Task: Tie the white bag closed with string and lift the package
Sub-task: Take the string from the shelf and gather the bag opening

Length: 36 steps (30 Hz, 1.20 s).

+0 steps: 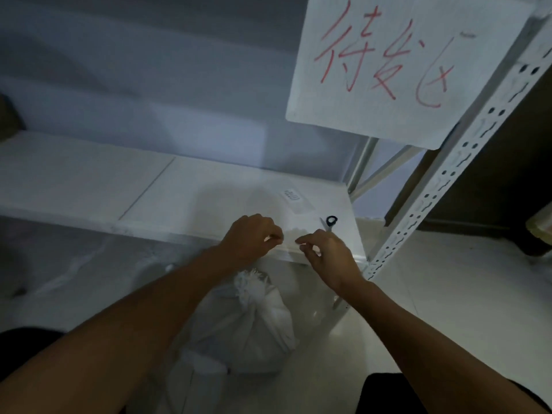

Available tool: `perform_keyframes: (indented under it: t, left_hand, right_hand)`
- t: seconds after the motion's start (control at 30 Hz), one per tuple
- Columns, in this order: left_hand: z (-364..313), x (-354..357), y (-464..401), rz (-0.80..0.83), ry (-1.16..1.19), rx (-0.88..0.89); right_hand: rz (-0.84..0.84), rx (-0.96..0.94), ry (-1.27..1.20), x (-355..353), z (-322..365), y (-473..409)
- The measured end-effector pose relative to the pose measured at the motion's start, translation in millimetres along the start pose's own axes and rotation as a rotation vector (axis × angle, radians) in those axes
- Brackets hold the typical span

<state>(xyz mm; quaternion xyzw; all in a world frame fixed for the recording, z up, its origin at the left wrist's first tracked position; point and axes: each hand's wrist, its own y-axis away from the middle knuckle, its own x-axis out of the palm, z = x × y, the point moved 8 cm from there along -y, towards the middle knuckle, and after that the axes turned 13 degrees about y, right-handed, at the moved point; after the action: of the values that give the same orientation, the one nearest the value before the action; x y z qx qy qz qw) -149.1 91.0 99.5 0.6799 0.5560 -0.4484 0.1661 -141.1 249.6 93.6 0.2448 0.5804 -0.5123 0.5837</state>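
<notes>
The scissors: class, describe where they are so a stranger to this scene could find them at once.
Start at the white shelf under the paper sign with red writing. Near its front right corner, just beyond the right hand, lie the scissors. Their black ring handle is the only dark thing on the pale board.

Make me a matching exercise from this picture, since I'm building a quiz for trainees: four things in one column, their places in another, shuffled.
Things:
1. white bag
2. scissors
3. sign with red writing
4. left hand

Places:
A. hanging at the top right of the shelving
B. on the floor, below the shelf edge
C. at the shelf's front edge, beside the right hand
D. lying on the shelf, near its right end

Pairs: 1-B, 2-D, 3-A, 4-C
</notes>
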Motion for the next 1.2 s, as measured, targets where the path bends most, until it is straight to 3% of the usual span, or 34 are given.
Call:
perform_keyframes:
  t: [0.13,0.43,0.97,1.2]
  left_hand:
    - [-18,-25,33,-0.100,0.132,-0.046]
    - [-18,-26,64,-0.084,0.393,-0.052]
    - [72,-3,94,-0.136,0.550,-0.197]
    - [97,30,73,0.012,0.667,-0.246]
  right_hand:
    - [0.055,-0.049,-0.081,-14,26,19]
    - [0.028,-0.075,-0.155,-22,57,42]
    - [0.204,-0.024,-0.205,37,41,22]
    - [0.245,-0.045,-0.285,72,44,-4]
